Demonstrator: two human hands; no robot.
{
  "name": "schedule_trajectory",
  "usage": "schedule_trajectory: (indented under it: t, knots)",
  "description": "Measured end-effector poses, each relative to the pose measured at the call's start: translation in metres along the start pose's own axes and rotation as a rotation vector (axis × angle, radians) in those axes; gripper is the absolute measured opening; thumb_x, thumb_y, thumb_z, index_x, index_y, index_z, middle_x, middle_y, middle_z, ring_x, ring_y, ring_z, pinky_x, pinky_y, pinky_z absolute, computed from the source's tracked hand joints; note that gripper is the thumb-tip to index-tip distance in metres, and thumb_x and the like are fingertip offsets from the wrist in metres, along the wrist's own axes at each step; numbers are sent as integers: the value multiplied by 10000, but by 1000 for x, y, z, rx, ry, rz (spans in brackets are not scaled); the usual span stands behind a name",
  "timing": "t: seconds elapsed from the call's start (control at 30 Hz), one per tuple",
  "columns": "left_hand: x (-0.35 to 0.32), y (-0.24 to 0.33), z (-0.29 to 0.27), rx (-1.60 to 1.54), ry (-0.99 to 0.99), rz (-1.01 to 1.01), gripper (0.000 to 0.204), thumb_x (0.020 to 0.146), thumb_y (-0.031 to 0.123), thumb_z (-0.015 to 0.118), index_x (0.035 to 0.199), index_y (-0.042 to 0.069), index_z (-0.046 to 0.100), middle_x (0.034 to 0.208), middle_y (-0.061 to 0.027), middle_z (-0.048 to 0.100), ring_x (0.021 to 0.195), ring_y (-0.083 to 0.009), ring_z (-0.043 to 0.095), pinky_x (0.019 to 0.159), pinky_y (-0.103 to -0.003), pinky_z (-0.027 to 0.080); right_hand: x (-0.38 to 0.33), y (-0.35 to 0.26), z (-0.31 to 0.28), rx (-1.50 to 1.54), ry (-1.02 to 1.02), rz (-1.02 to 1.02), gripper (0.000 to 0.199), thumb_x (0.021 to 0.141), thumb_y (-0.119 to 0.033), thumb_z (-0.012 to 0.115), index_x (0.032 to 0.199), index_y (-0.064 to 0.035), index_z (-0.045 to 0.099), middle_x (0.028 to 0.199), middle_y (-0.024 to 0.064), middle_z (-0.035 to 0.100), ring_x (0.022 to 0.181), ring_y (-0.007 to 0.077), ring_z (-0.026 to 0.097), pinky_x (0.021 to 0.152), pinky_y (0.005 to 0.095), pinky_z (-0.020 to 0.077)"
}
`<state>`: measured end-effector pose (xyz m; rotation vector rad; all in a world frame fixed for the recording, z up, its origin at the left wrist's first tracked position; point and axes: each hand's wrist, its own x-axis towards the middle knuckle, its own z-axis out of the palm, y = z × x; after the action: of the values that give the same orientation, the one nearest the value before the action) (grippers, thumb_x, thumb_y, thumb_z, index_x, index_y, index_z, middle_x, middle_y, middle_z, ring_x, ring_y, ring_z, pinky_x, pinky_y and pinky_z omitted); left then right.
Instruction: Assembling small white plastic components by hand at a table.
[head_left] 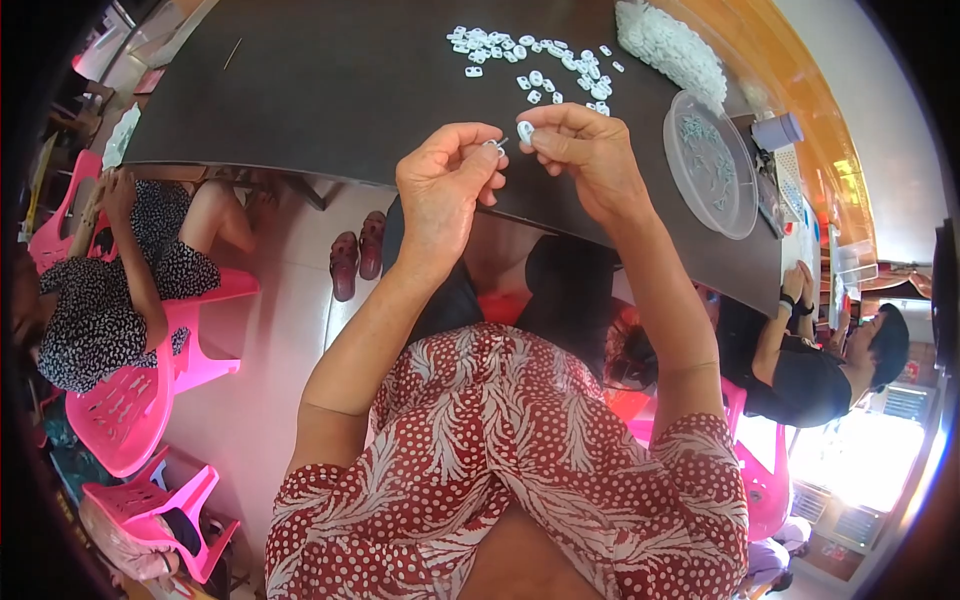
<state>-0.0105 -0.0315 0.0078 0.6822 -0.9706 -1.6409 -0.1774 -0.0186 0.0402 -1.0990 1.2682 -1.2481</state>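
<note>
Above the near edge of a dark table, my two hands are close together. Between thumb and forefinger, my left hand pinches a small metal pin with a bit of white at its base. My right hand pinches a small white oval plastic piece with a hole in it, just right of the pin and apart from it. Beyond the hands lie many loose white plastic pieces, some oval, some rectangular with two holes.
A heap of white pieces lies at the far right. Nearer stands a round clear tray holding small metal parts. A thin stick rests at far left. People sit on both sides, with pink chairs at left and dark shoes on the floor.
</note>
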Motion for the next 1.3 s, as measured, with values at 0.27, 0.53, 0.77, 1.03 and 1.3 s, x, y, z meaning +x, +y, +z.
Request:
schedule_trajectory:
  t: [0.27,0.53,0.77,1.03,1.3]
  knots:
    - [-10,3,6,58,8,1,139,853,30,582,967,-44,615,782,-81,629,610,-91,572,507,-196,449,-9,-4,10,-7,3,-31,182,758,-38,651,931,17,662,741,56,638,639,84,553,538,194,404]
    - [-14,1,5,135,24,18,143,851,30,588,974,-38,615,779,-56,624,605,-70,557,507,-177,435,-11,-2,13,-77,13,-53,164,752,-41,666,906,13,672,722,24,626,620,63,530,523,191,391]
    - [-12,-4,2,182,51,93,141,853,33,587,978,-23,620,781,-40,625,608,-57,553,507,-168,430,-9,-1,15,-151,-15,-78,159,772,-30,661,926,8,674,767,36,650,654,63,550,549,192,395]
    - [-11,-5,1,216,63,95,202,857,22,580,1053,-25,592,787,-36,622,621,-56,560,514,-159,434,-10,-1,24,-237,21,-123,139,745,-9,658,880,16,680,704,21,626,630,55,542,565,192,433]
    - [-13,-11,0,63,37,75,229,864,12,570,1088,-31,576,793,-50,618,633,-78,570,523,-178,450,-12,3,27,-296,-1,-179,131,785,2,644,913,9,671,776,19,642,704,65,570,611,186,449]
